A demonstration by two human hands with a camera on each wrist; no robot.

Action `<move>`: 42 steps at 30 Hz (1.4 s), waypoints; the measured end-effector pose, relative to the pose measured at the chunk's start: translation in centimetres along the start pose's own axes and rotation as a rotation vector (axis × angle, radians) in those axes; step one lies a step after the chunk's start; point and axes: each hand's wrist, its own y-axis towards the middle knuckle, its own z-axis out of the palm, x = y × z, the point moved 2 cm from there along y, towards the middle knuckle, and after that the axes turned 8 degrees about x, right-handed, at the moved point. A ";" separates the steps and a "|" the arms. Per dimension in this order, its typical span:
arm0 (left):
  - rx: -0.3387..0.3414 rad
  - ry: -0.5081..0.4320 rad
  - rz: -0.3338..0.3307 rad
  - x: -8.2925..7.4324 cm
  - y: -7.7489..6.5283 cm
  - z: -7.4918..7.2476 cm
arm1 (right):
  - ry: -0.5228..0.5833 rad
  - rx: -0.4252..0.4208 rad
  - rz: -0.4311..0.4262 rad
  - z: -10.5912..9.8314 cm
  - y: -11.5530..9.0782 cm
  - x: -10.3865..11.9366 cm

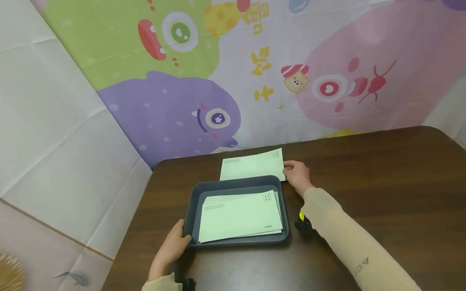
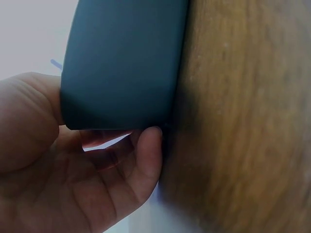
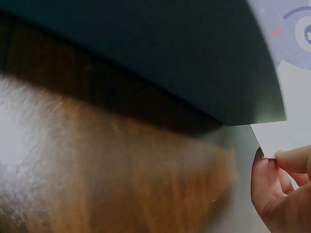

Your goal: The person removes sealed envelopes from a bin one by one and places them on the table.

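A dark grey tray (image 1: 236,184) lies on the table with a stack of white envelopes (image 1: 240,218) inside, slightly fanned. My left hand (image 1: 172,245) grips the tray's near left corner, thumb over the rim; in the left wrist view the fingers (image 2: 148,160) curl at the tray wall (image 2: 121,63). Behind the tray's far edge is a single white envelope (image 1: 251,166), with printed boxes and a stamp mark. My right hand (image 1: 298,176) pinches its right edge. In the right wrist view, thumb and finger hold the envelope's corner (image 3: 262,138). The tray hides the envelope's near edge.
The brown wooden table (image 1: 371,190) stretches to the right. A cartoon-printed cloth (image 1: 233,60) hangs right behind its far edge. White panels (image 1: 73,133) stand on the left. A black wrist device (image 1: 302,224) with a yellow part is at my right cuff.
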 end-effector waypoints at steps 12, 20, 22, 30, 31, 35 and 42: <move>-0.007 0.013 0.004 -0.1 -0.1 -0.1 | -0.121 0.111 -0.022 1.0 -0.1 -0.5; -0.005 0.000 0.016 0.1 0.1 0.1 | -0.221 0.075 -0.113 1.4 -1.1 -0.1; -0.010 -0.006 0.016 0.1 0.0 0.1 | -0.269 0.045 -0.183 1.6 -1.7 0.4; -0.010 -0.003 0.015 0.1 0.1 0.1 | -0.497 0.002 -0.374 1.9 -4.7 2.3; -0.009 -0.006 0.010 0.1 0.1 0.1 | -0.549 0.010 -0.374 2.0 -5.1 2.4; -0.011 0.000 0.000 0.1 0.1 0.1 | -0.800 0.029 -0.355 2.6 -6.6 2.7; -0.004 0.000 0.007 0.0 0.1 0.1 | -1.059 0.041 -0.339 4.0 -9.1 3.0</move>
